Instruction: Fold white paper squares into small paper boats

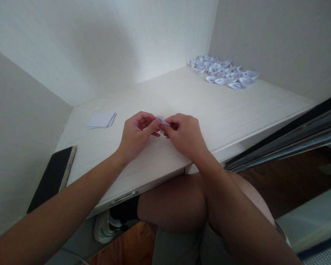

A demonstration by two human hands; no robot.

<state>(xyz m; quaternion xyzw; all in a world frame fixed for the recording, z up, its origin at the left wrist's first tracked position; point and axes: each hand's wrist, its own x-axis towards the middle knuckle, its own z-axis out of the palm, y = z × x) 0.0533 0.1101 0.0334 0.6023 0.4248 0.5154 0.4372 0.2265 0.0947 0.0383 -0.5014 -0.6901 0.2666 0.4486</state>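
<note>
Both hands meet over the middle of a pale wooden desk [223,106]. My left hand [136,134] and my right hand [183,134] pinch a small folded piece of white paper [162,120] between thumbs and fingertips, just above the desk top. Most of the paper is hidden by the fingers.
A small stack of white paper squares [101,120] lies at the left. A heap of several folded paper boats [224,71] sits in the far right corner. A dark phone [53,177] rests at the desk's near-left edge. White walls enclose three sides; my knee [171,202] is below.
</note>
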